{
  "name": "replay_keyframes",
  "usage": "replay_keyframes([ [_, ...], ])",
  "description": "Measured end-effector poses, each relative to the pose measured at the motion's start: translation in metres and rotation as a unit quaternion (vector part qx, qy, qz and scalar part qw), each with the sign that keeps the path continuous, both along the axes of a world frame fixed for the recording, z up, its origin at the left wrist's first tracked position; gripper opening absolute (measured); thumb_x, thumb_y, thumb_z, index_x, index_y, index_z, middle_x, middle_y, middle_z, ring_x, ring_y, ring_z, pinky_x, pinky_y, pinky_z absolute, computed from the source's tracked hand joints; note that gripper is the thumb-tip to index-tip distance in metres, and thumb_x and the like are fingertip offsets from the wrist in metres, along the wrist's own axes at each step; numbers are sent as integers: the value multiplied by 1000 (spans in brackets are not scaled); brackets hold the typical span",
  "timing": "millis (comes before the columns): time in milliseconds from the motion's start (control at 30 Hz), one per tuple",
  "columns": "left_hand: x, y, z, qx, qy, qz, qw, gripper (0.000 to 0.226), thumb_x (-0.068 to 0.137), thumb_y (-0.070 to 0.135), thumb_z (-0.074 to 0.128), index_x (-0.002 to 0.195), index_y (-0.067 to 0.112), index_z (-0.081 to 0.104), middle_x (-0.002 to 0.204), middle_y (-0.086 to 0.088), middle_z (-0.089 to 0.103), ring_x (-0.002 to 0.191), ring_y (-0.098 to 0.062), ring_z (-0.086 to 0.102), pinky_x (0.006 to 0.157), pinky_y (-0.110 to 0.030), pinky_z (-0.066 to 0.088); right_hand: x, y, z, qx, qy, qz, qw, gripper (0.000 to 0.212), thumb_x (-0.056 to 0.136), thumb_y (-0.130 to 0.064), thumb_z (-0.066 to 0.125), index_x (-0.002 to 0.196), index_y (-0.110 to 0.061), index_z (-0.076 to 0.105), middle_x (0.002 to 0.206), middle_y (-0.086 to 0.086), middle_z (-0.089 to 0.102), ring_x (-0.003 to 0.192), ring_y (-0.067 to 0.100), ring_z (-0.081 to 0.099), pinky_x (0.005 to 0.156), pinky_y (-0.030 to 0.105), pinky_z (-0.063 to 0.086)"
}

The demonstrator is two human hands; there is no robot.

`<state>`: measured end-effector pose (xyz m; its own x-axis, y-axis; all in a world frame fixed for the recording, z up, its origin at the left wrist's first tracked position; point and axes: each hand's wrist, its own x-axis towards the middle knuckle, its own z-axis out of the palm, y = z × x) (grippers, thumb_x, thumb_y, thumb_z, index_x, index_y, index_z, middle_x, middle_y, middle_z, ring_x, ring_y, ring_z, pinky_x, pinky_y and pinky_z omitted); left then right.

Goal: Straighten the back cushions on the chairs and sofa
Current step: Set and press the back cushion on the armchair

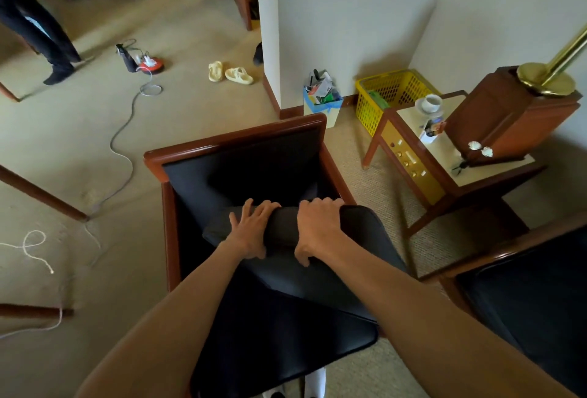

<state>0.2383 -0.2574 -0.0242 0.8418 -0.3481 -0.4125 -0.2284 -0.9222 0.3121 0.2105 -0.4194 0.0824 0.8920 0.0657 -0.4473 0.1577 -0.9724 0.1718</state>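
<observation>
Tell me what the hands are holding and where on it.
Both hands hold the dark back cushion at its upper edge: the left hand pressed flat on it, the right hand curled over it.

1. A yellow basket [386,97] stands on the carpet in the wall corner.
2. Just beside it, a small box [321,105] is stuffed with odds and ends.
3. A side table [444,169] carries a white cup [432,102] and a wooden lamp base [508,118].
4. A pair of pale sandals [230,73] lies near the pillar.
5. A grey cable [122,150] trails to what may be a red power reel [151,65].
</observation>
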Motion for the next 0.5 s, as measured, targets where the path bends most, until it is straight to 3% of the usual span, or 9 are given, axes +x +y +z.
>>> replay_keyframes([
  [33, 2, 0, -2, -11, -4, -4, 1000, 110, 61, 16, 83, 146, 33, 15, 156, 10, 12, 148, -29, -1, 110, -72, 8, 0, 1, -1, 11, -5, 1, 1000, 85, 50, -41, 89, 121, -11, 52, 115, 8, 60, 110, 31, 57, 101, 53, 40],
  [133, 5, 4, 5, -25, -41, -30, 998, 99, 58, 20, 81, 141, 28, 28, 148, 3, 34, 143, -22, 27, 111, -65, 20, 1, -4, 9, 73, -12, -23, 997, 68, 45, -31, 88, 103, -11, 57, 95, 1, 57, 101, 29, 61, 91, 44, 44],
  [233, 8, 14, 24, -5, -83, -53, 995, 98, 56, 28, 82, 140, 30, 31, 146, 5, 41, 139, -20, 35, 111, -59, 22, 3, -6, 24, 109, -18, -28, 993, 61, 42, -29, 87, 89, -14, 51, 86, 0, 51, 97, 28, 61, 78, 38, 41],
  [400, 15, 39, 58, -10, -105, -63, 992, 94, 56, 35, 83, 137, 33, 35, 141, 6, 48, 135, -20, 39, 113, -61, 18, 9, -7, 39, 162, -14, -27, 986, 57, 41, -33, 86, 86, -16, 56, 76, -2, 48, 81, 25, 55, 71, 36, 41],
  [500, 18, 45, 67, 4, -99, -65, 993, 92, 55, 35, 82, 136, 34, 37, 137, 5, 50, 131, -21, 42, 112, -58, 20, 18, -14, 27, 187, -14, -20, 982, 72, 42, -39, 86, 104, -17, 57, 88, 0, 55, 89, 27, 60, 75, 37, 44],
])
